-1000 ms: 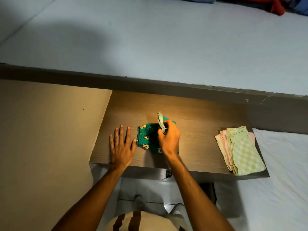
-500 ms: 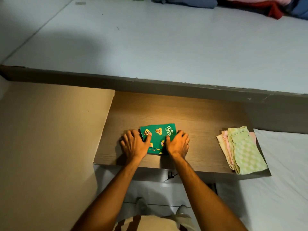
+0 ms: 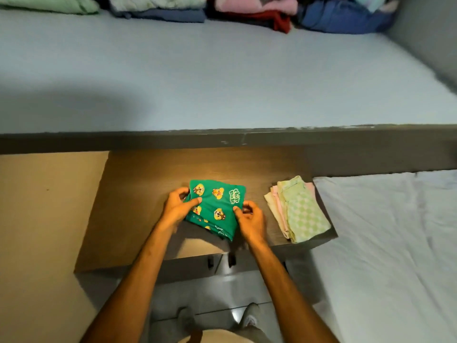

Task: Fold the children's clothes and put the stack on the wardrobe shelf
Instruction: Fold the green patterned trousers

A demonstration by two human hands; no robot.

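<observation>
A folded green children's garment (image 3: 216,206) with cartoon prints is lifted a little off the wooden tabletop (image 3: 138,201). My left hand (image 3: 179,206) grips its left edge, thumb on top. My right hand (image 3: 251,217) pinches its right edge. To the right on the same tabletop lies a small stack of folded pastel clothes (image 3: 298,210), green checked on top, with pink and yellow beneath. A wide pale blue shelf (image 3: 222,78) stretches above and beyond the table.
Piles of clothes (image 3: 247,11) in green, blue, pink and red sit at the back of the shelf. A grey ledge (image 3: 222,139) fronts the shelf. A white-sheeted bed (image 3: 395,243) lies to the right. A tan panel (image 3: 42,219) is on the left.
The green garment lay flat under both palms; now both hands grip its sides and lift it off the table. The view has tilted up, showing the clothes at the shelf's back.
</observation>
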